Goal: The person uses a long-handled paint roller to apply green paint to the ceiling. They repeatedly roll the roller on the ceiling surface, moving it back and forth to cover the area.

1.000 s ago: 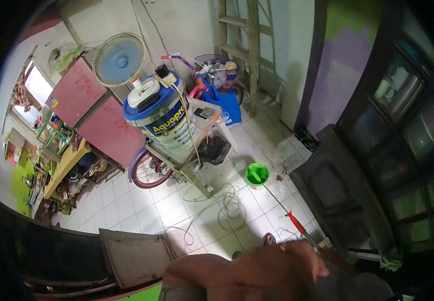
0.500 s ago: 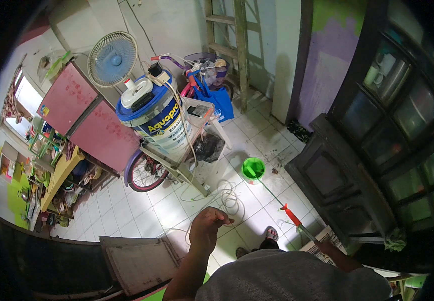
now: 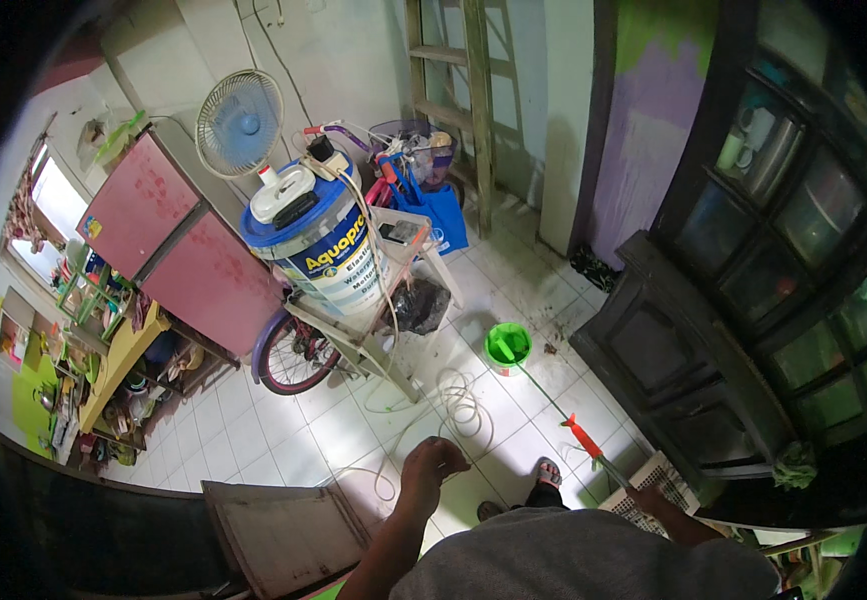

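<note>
At the lower middle, my left hand (image 3: pixel 431 465) is raised with fingers curled and pinched together; what they hold, if anything, is too small to make out. At the lower right, my right hand (image 3: pixel 645 497) grips the grey pole (image 3: pixel 613 473) of a paint roller with a red-orange grip (image 3: pixel 583 437). The roller's thin rod slants into a small bucket (image 3: pixel 518 357) of bright green paint on the white tile floor (image 3: pixel 283 435), where the green roller head rests.
A large tub (image 3: pixel 308 265) tops a stand (image 3: pixel 408 385) with a bicycle (image 3: pixel 283 355) behind, near a fan (image 3: pixel 243 120), pink fridge (image 3: pixel 193 270) and blue bag (image 3: pixel 443 215). A coiled cable (image 3: pixel 458 405), ladder (image 3: pixel 478 120), dark cabinet (image 3: pixel 683 380) and plastic crate (image 3: pixel 653 480) surround me.
My left hand rose from the bottom edge into a bent, pinched pose, then lowered slightly. My right hand has come into view on the roller pole. The roller stays in the bucket.
</note>
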Tool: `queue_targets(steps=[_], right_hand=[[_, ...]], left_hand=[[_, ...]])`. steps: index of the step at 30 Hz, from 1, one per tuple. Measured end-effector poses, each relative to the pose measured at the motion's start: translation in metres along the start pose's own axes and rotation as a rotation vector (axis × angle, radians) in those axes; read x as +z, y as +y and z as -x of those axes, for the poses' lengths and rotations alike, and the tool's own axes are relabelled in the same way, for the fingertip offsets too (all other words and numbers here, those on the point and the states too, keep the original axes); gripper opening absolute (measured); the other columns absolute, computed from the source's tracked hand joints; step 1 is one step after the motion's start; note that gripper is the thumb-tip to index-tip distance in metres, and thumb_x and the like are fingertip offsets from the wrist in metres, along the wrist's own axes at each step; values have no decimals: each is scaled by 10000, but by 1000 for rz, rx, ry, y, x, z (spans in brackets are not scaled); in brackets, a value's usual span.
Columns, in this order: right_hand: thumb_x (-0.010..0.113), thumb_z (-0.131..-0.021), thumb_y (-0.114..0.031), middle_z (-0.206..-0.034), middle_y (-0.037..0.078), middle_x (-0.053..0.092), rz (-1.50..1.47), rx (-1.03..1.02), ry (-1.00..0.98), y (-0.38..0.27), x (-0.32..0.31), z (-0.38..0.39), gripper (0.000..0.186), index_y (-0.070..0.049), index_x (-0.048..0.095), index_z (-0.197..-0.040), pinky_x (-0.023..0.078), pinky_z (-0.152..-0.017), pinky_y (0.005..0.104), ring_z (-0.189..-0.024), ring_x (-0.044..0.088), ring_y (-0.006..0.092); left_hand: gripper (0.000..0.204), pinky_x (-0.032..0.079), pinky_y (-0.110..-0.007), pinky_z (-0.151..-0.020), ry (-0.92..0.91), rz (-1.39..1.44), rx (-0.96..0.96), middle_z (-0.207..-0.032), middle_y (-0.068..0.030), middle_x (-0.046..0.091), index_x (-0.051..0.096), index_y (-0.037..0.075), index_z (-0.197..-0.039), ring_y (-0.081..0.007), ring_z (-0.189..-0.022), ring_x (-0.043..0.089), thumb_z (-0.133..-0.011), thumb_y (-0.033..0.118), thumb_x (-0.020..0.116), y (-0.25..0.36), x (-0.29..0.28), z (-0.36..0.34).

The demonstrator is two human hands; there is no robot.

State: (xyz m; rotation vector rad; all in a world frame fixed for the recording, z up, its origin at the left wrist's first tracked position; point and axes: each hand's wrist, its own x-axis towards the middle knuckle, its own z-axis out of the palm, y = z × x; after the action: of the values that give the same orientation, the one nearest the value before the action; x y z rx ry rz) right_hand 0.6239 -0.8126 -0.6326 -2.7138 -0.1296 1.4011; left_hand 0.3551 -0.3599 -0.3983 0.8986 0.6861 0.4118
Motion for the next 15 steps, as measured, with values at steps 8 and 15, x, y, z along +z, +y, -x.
queue_targets(steps=[8, 15], right_hand=[[410, -989, -498, -1017, 183, 671, 356, -378, 94, 52, 35, 47, 466, -139, 651, -1160, 523, -805, 493, -944, 663, 365], [681, -877, -298, -605, 108, 614, -532, -418, 634, 11, 5, 160, 300, -2, 683, -825, 445, -532, 377, -520, 553, 225]], left_hand=[[204, 560, -383, -777, -56, -82, -110, -867, -113, 643, 600, -9, -960, -222, -787, 651, -943, 181, 529, -30, -2, -1], [307, 548, -335, -738, -176, -298, -168, -886, -126, 661, 621, -39, -1004, -204, -785, 647, -952, 259, 564, -64, 11, -14]])
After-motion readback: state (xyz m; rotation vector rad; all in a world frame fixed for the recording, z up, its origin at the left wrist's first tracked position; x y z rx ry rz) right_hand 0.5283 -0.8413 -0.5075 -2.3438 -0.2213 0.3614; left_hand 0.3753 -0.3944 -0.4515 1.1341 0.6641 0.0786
